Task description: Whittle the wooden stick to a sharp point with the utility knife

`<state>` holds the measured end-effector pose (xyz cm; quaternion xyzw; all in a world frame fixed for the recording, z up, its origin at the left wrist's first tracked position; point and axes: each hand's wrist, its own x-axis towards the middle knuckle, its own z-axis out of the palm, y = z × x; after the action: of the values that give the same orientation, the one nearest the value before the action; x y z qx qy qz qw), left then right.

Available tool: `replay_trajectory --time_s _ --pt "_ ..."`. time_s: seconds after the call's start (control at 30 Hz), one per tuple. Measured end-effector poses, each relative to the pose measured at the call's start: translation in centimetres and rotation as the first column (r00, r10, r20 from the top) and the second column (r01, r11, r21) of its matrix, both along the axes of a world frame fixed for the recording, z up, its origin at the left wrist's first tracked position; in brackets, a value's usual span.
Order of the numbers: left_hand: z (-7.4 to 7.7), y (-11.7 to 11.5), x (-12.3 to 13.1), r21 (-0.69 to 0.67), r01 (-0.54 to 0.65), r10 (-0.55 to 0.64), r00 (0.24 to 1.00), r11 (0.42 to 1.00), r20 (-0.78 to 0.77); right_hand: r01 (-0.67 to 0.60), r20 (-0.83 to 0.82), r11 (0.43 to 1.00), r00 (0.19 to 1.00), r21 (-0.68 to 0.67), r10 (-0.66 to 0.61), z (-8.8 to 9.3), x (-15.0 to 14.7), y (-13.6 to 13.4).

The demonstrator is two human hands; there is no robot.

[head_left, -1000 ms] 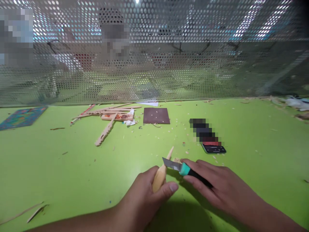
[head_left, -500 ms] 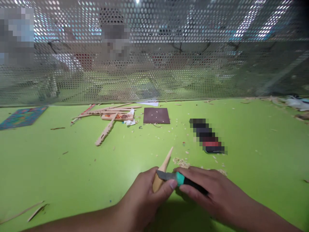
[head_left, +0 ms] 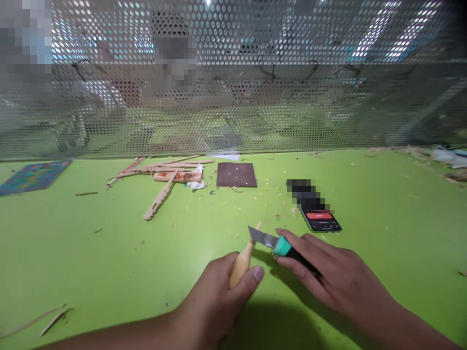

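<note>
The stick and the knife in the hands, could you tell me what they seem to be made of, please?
Stick: apparently bare wood, pale tan and matte, whittled to a point, with shavings of like colour about. Knife: grey blade with a dull sheen, likely metal; teal collar and black handle, probably plastic, though rubber cannot be ruled out.

We can't make out any readable text here: the phone (head_left: pixel 321 219) right of the brown square (head_left: pixel 236 174) shows a red bar but its writing's too small, and the printed card (head_left: pixel 33 177) far left is just colours
</note>
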<state>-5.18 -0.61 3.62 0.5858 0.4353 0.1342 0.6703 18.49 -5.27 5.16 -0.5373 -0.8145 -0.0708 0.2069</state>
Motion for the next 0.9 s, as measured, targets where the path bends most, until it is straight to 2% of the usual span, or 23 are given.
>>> replay_trajectory --time_s 0.27,0.4,0.47,0.5,0.63,0.77,0.9 --pt "0.6 0.7 -0.6 -0.028 0.086 -0.083 0.992 0.996 0.091 -0.095 -0.166 0.971 0.984 -0.221 0.058 -0.2 0.1 0.1" --pt "0.9 0.6 -0.6 -0.046 0.105 -0.098 0.985 0.993 0.145 -0.216 -0.292 0.869 0.952 -0.445 0.087 0.4 -0.5 -0.2" --pt "0.9 0.6 -0.5 -0.065 0.107 -0.095 0.982 0.992 0.165 -0.245 -0.320 0.826 0.944 -0.507 0.084 0.6 -0.8 -0.3" --pt "0.9 0.6 -0.5 -0.070 0.109 -0.096 0.980 0.992 0.174 -0.244 -0.322 0.822 0.944 -0.515 0.079 0.5 -0.9 -0.3" --pt "0.7 0.6 -0.3 -0.062 0.082 -0.070 0.981 0.995 0.179 -0.194 -0.264 0.874 0.961 -0.446 0.078 0.0 -1.2 -0.4" --pt "0.5 0.5 -0.3 -0.054 0.072 -0.060 0.979 0.996 0.194 -0.129 -0.109 0.967 0.988 -0.222 0.107 -0.5 -1.5 -0.6" --pt "0.4 0.2 -0.2 -0.077 0.037 -0.022 0.981 0.996 0.191 -0.072 0.000 0.996 0.997 -0.044 0.072 -0.2 -1.5 -0.5"
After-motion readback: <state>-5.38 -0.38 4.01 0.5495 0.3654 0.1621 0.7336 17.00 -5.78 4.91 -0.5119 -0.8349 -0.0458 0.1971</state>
